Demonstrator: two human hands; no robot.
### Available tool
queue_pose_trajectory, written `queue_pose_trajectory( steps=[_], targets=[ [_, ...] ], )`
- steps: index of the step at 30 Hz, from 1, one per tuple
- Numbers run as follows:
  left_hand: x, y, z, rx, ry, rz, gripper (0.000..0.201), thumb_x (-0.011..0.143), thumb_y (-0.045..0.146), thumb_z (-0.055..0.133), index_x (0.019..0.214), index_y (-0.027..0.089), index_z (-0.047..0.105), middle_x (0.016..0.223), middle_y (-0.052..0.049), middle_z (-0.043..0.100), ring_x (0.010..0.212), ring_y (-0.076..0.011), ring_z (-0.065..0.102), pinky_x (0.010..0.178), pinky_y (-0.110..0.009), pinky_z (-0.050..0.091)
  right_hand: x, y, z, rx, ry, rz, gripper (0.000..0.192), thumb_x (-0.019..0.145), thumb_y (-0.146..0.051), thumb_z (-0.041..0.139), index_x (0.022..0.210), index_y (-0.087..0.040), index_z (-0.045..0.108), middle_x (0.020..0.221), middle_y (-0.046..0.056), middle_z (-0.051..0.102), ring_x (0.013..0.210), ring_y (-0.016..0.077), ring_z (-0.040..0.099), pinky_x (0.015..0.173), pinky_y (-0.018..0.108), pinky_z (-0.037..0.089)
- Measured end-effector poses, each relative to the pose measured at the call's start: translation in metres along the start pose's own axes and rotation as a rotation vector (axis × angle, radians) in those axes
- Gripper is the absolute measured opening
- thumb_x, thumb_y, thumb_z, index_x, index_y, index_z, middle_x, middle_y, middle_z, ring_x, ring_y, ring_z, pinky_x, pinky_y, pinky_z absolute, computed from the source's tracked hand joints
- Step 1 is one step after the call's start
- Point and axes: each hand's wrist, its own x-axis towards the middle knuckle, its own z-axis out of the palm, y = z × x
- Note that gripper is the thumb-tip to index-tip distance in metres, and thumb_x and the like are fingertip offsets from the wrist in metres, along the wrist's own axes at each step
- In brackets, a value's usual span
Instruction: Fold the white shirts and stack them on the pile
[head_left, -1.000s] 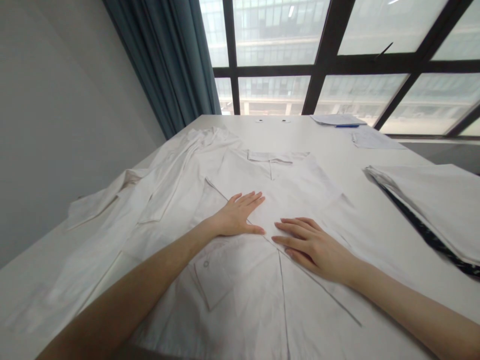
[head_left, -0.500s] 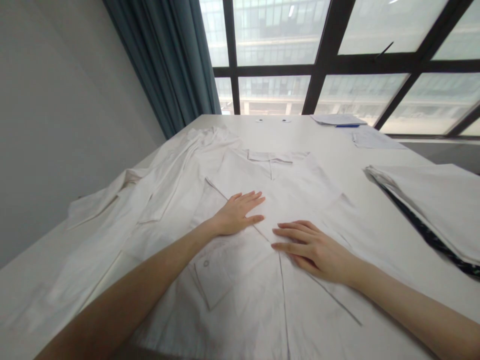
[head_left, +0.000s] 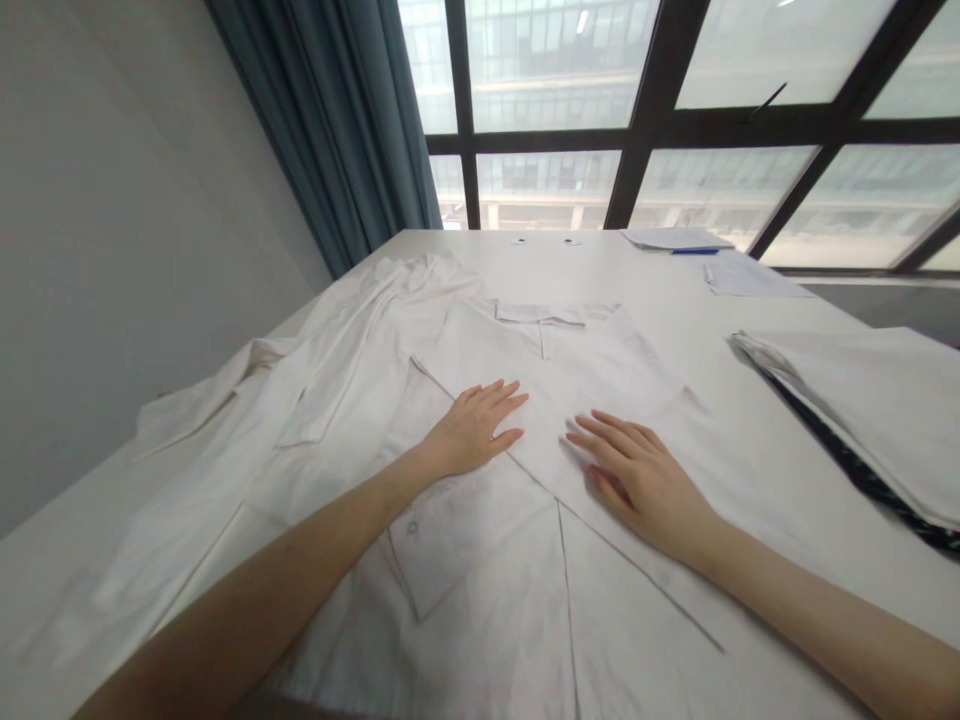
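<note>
A white garment that looks like a shirt (head_left: 495,545) lies spread on the white table, partly folded, its collar at the far end and a buttoned cuff showing near the lower left. My left hand (head_left: 474,428) rests flat on the cloth with fingers spread, beside a slanting fold edge. To its right, my right hand (head_left: 637,470) is over the upper part of the same shirt, fingers stretched out and holding nothing. Whether its fingertips touch the fabric I cannot tell.
More rumpled white clothing (head_left: 330,350) lies along the left side. On the right is a folded white cloth pile (head_left: 877,400) with a dark patterned layer beneath. Papers (head_left: 675,239) and a blue pen (head_left: 694,252) lie at the table's far right, before the windows.
My right hand has moved away from me and slightly right, uncovering where the fold edges meet. The left hand has stayed nearly in place.
</note>
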Motion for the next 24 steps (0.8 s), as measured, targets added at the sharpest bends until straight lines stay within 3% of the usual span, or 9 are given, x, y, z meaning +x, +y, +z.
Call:
queue_pose_trajectory(
  steps=[3, 16, 24],
  targets=[
    [-0.0001, 0.0015, -0.0010, 0.020, -0.009, -0.007, 0.051, 0.097, 0.041, 0.043, 0.144, 0.022, 0.040, 0.155, -0.007, 0.033, 0.144, -0.0239, 0.028, 0.115, -0.046, 0.026, -0.0005, 0.0020, 0.0042, -0.046, -0.046, 0.060, 0.036, 0.095, -0.025, 0.045, 0.129, -0.017, 0.057, 0.138, 0.012, 0.055, 0.130, 0.0282, 0.045, 0.102, 0.047, 0.042],
    [-0.0004, 0.0013, 0.0004, 0.046, -0.005, -0.013, 0.053, 0.098, 0.043, 0.037, 0.146, 0.019, 0.036, 0.155, -0.008, 0.033, 0.144, -0.0243, 0.027, 0.115, -0.046, 0.024, -0.0002, 0.0015, 0.0054, -0.061, -0.068, 0.061, 0.036, 0.096, -0.024, 0.043, 0.128, -0.017, 0.056, 0.136, 0.011, 0.056, 0.129, 0.0278, 0.046, 0.102, 0.046, 0.042],
    [0.0022, -0.0016, -0.0030, 0.061, -0.075, -0.057, 0.058, 0.097, 0.052, 0.035, 0.149, 0.027, 0.030, 0.158, -0.007, 0.025, 0.146, -0.0276, 0.019, 0.115, -0.053, 0.019, -0.0001, -0.0005, 0.0056, -0.038, -0.054, 0.067, 0.036, 0.095, -0.023, 0.043, 0.128, -0.016, 0.056, 0.136, 0.013, 0.056, 0.129, 0.0282, 0.046, 0.102, 0.048, 0.042]
  ],
)
